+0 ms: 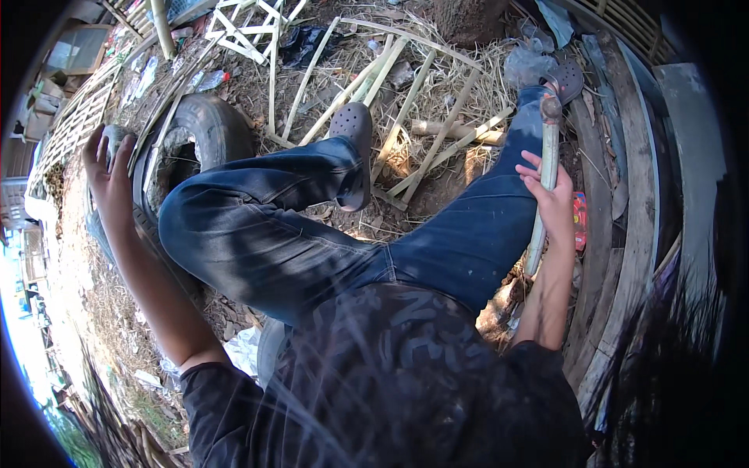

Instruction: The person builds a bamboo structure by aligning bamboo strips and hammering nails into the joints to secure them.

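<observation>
Dark shirt [406, 374] closest up. Left hand [115, 187] empty, fingers spread; right hand [554, 204] has fingers loosely round a pale stick [549, 144], near the planks' [641, 187] edge. I'd grip firmer, tbh.

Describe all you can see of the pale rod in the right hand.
The pale rod is long, narrow and rounded, whitish to tan, and looks like wood or bamboo. Its far end, near the right shoe, has a thicker reddish-brown part. The right hand holds it, with rod showing on both sides of the hand. It runs lengthwise along the right leg; whether it touches leg or shoe is unclear.
</observation>
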The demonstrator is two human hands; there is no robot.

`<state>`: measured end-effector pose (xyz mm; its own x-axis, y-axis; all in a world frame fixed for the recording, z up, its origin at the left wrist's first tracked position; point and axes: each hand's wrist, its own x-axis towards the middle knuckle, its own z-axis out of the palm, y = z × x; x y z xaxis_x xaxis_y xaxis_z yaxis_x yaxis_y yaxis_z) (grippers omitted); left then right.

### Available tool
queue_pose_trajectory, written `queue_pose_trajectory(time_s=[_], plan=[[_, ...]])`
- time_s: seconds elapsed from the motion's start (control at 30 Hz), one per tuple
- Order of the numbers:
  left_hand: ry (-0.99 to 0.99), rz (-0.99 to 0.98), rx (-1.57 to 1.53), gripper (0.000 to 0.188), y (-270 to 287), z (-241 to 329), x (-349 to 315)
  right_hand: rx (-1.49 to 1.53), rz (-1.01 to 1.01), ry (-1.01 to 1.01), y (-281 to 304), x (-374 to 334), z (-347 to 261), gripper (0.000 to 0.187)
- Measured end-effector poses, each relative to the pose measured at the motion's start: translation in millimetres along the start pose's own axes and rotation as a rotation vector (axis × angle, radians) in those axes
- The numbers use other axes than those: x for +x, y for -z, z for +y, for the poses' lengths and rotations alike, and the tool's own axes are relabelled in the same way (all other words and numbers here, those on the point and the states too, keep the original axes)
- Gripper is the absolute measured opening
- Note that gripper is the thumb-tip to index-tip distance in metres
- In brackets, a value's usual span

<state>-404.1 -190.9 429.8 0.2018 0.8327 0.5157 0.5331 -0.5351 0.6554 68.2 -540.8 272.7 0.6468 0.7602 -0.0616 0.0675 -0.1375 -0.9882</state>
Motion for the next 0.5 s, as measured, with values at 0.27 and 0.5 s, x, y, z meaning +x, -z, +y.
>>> queue_pose_trajectory(time_s=[0.27, 0.5], plan=[[-0.438, -0.5, 0.153, 0.047, -55.7, 35.4, 126.2, -0.079, -0.093, 0.02, -31.8, 28.0, -25.3, 0.04], [-0.529, -0.885, 0.42, 0.051, -229.5, 111.4, 83.1, -0.056, 0.076, 0.029, -44.3, 75.9, -3.8, 0.031]])
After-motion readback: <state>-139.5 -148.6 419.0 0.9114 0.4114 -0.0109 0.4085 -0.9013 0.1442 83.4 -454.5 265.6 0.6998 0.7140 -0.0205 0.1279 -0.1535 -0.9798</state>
